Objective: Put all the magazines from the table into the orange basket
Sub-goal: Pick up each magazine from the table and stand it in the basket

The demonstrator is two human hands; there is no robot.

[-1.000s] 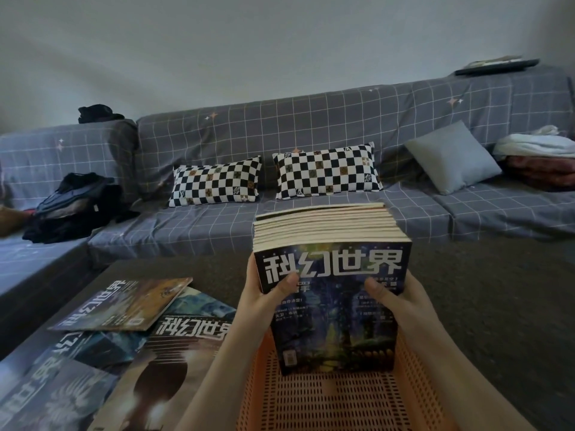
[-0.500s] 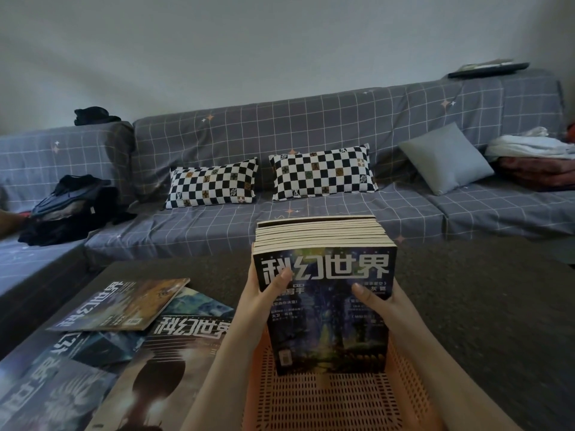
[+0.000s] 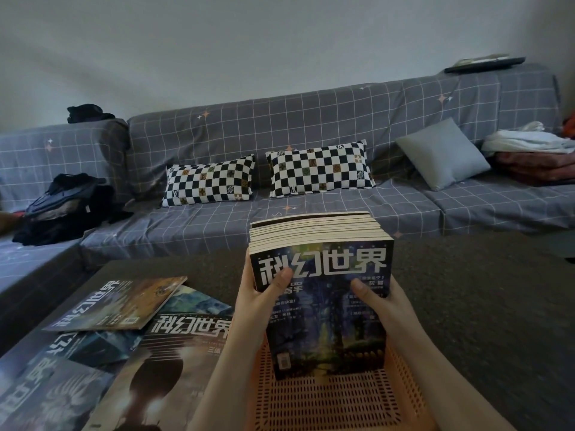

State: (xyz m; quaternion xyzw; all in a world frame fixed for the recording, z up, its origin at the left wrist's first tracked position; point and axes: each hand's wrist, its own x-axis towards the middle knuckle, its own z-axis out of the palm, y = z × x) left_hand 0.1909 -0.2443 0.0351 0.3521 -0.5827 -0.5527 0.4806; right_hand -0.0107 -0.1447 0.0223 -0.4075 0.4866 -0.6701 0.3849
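Note:
A thick stack of magazines (image 3: 323,309) with a dark blue cover and white Chinese title stands on edge inside the orange basket (image 3: 326,402). My left hand (image 3: 258,300) grips its left side, thumb on the cover. On the other side my right hand (image 3: 379,303) holds it the same way. Several loose magazines (image 3: 124,331) lie overlapping on the dark table (image 3: 161,269) to the left of the basket.
A grey checked sofa (image 3: 311,135) runs along the wall behind the table, with two checkerboard cushions (image 3: 264,178), a grey cushion (image 3: 441,154), dark clothes (image 3: 62,206) at left and folded blankets (image 3: 535,157) at right. Dark carpet (image 3: 485,300) lies to the right.
The stack has sunk lower into the basket with both hands still holding it, and it stands a little more upright.

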